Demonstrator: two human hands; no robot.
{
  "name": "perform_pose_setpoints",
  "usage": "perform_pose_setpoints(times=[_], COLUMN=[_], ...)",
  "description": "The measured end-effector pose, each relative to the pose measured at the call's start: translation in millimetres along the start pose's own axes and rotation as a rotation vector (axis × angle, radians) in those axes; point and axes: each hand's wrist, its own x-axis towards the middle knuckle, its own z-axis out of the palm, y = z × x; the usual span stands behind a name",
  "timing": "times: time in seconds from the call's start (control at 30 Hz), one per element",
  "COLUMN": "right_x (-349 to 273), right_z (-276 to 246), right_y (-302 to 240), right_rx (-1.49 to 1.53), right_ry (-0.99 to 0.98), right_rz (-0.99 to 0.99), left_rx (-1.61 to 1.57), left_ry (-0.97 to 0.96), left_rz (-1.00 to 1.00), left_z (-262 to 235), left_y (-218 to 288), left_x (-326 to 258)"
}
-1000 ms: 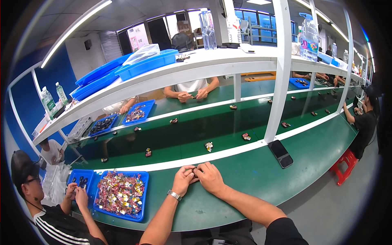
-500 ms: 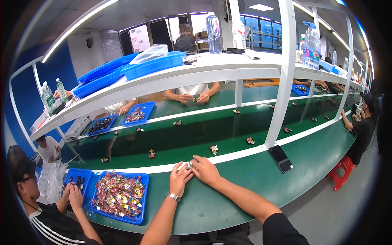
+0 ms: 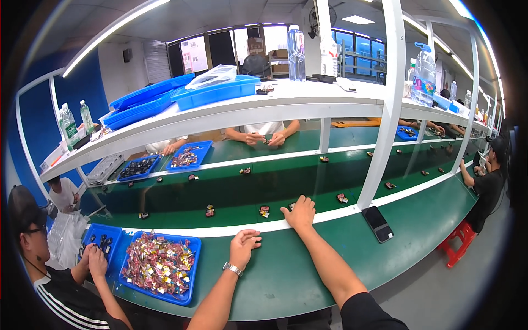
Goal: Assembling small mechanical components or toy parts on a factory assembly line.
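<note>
1. The right hand (image 3: 300,213) reaches forward over the white strip (image 3: 220,230) at the far edge of the green tabletop (image 3: 286,275). Its fingers lie flat and spread a little, and it holds nothing I can see.
2. A small dark part with bits of colour (image 3: 264,210) sits on the dark green moving belt (image 3: 231,192), just beside the right hand's fingers. I cannot tell if they touch it.
3. The left hand (image 3: 243,247) rests on the green tabletop, well back from the belt. Its fingers curl in loosely. I cannot tell if something small is inside it. A silver watch (image 3: 233,269) is on that wrist.
4. More small parts sit along the belt, like one (image 3: 209,210) to the left and one (image 3: 342,198) to the right.
5. A big blue plastic tray full of small colourful parts (image 3: 158,264) stands on the tabletop, left of the left hand.
6. A flat black phone (image 3: 378,224) lies on the tabletop to the right, near a white post (image 3: 388,110).
7. Another person in a black shirt with white stripes (image 3: 60,291) sits at the left, with both hands at a smaller blue tray (image 3: 102,242).
</note>
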Motion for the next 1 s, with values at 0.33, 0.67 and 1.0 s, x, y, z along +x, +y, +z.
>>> perform_pose_setpoints(times=[0.33,0.67,1.0], right_x=[-14.3,-76.6,-89.8], right_z=[-16.0,-80.8,-72.5], right_y=[27.6,-6.1,-9.6], right_rx=[0.593,0.661,0.560], right_ry=[-0.386,-0.508,-0.328], right_rz=[-0.147,-0.694,-0.557], left_rx=[0.083,0.000,-0.188], left_ry=[-0.060,-0.440,-0.279], left_rz=[-0.048,-0.358,-0.301], left_z=[0.6,-2.9,6.5], left_y=[4.2,15.3,20.3], left_x=[-5.5,-5.2,-13.2])
